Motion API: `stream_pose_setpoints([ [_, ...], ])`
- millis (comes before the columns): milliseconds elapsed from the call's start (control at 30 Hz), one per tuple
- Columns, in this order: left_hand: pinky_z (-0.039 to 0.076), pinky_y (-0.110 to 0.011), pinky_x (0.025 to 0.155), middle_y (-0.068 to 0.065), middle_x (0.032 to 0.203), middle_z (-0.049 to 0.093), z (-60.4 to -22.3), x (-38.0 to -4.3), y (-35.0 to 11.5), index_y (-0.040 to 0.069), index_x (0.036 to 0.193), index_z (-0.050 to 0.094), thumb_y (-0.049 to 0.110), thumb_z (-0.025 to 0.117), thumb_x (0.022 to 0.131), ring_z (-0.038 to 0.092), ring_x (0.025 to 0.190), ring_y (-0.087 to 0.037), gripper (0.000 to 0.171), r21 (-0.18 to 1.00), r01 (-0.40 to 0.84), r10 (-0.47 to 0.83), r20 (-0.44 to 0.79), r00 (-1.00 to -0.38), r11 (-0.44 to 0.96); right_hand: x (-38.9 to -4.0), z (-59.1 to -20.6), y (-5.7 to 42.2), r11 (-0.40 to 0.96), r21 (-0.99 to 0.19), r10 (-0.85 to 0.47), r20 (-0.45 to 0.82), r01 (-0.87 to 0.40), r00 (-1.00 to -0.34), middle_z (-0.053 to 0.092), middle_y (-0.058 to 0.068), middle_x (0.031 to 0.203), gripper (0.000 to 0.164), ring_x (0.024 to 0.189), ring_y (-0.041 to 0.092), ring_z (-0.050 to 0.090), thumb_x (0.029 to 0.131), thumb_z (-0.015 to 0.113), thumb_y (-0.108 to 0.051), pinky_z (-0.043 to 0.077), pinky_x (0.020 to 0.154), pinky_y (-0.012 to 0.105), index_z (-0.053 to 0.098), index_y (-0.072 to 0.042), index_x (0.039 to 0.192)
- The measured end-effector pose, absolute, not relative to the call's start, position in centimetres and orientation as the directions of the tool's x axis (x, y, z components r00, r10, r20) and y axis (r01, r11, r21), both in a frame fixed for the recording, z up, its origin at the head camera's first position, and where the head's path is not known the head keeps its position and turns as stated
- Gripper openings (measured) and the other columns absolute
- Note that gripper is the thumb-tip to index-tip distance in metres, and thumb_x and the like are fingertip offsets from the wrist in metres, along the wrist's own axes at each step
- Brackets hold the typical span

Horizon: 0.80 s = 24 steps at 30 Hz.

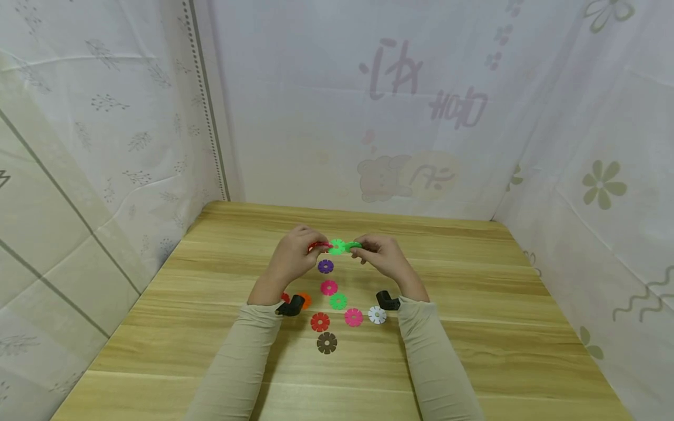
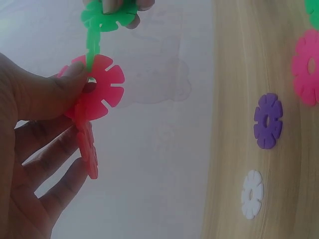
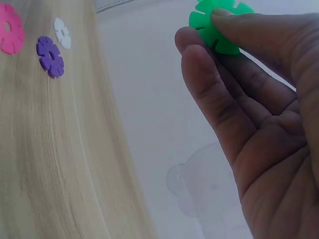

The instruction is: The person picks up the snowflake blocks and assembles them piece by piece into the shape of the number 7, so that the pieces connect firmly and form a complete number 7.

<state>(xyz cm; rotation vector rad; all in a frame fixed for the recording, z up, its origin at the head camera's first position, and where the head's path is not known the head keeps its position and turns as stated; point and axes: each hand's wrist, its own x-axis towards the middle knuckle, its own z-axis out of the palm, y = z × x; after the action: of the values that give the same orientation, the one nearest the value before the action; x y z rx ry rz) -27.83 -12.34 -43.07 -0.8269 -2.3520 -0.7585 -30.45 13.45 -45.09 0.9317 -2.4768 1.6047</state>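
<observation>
Both hands are raised above the far part of the table, holding a short chain of slotted plastic snowflake discs between them. My left hand [image 1: 296, 255] pinches a pink disc [image 2: 110, 85] between thumb and fingers. A red disc [image 2: 88, 152] hangs joined to it near the fingers. A green disc [image 1: 337, 247], seen edge-on in the left wrist view, is slotted into the pink one. At its other end sits a second green disc [image 3: 219, 27], pinched by thumb and fingertips of my right hand [image 1: 385, 255]. Fingers partly cover the end discs.
Loose discs lie on the wooden table [image 1: 474, 351] below the hands: purple [image 1: 326, 266], pink [image 1: 329, 287], green [image 1: 339, 301], white [image 1: 377, 315], red [image 1: 320, 322], brown [image 1: 327, 343] and others. Printed cloth [image 1: 316, 117] hangs behind and at both sides.
</observation>
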Motion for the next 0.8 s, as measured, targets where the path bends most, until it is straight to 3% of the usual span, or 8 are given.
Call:
stream_pose_setpoints([
  [367,0.054,-0.034,0.076,0.003,0.090,0.074,-43.2,-27.9,-12.3,0.014,0.092,0.076,0.014,0.078,0.089,0.062,0.092,-0.018,0.004,0.333,0.668,0.377,0.622,-0.686,0.666,-30.3,-45.0,13.2,0.229,-0.867,-0.442,0.311,-0.442,-0.841,0.075,0.012,0.094,0.016,0.082,0.021,0.072,0.096,0.069,-0.012,0.061,0.072,0.034,0.074,-0.004,0.109],
  [633,0.054,-0.031,0.071,0.002,0.086,0.071,-43.3,-27.8,-12.3,0.012,0.090,0.078,0.011,0.080,0.087,0.061,0.087,-0.017,0.003,0.346,0.611,0.333,0.600,-0.727,0.712,-30.2,-45.1,12.5,0.273,-0.855,-0.423,0.305,-0.441,-0.853,0.074,0.021,0.097,0.015,0.084,0.024,0.073,0.098,0.062,0.001,0.060,0.073,0.032,0.071,0.007,0.108],
  [800,0.054,-0.031,0.067,0.000,0.085,0.071,-43.0,-27.6,-12.1,0.010,0.087,0.078,0.009,0.077,0.088,0.062,0.084,-0.018,0.002,0.343,0.597,0.305,0.618,-0.725,0.725,-30.0,-45.1,11.9,0.297,-0.835,-0.376,0.345,-0.464,-0.860,0.075,0.015,0.093,0.012,0.082,0.022,0.073,0.097,0.064,0.001,0.060,0.073,0.031,0.073,0.002,0.104],
])
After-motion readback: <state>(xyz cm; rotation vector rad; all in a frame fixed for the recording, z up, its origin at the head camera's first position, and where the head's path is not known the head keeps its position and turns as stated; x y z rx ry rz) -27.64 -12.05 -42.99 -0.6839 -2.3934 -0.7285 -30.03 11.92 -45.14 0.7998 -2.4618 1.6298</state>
